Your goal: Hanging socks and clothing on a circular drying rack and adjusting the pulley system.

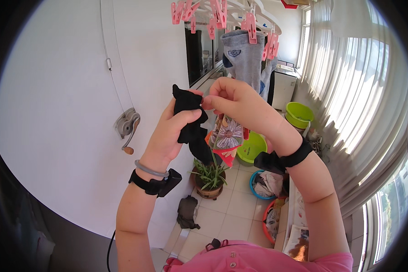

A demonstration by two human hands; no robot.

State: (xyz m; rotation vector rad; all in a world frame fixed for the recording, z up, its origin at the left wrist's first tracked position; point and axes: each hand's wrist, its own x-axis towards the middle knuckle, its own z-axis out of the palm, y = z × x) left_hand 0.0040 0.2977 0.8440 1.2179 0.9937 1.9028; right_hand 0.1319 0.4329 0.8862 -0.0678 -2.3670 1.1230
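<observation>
My left hand (167, 129) is closed around a black sock (189, 104), thumb across its front, with a narrow part dangling below. At the sock's upper right edge, my right hand (235, 99) pinches with thumb and finger. Beneath the right hand hangs a floral cloth (229, 133) with red edging; what holds it up is hidden. Just beyond, a grey sock (242, 56) with a dark patch hangs from a white clip hanger (271, 19). Several pink clips (251, 28) dangle from that hanger.
Left is a white wall with a hand crank (128, 123). Below stand a potted plant (209, 174), a green basin (251, 148), a blue basin (254, 192) and a red basin (266, 226) with clothes. A dark cloth (187, 212) lies on the floor. Curtains (344, 86) line the right.
</observation>
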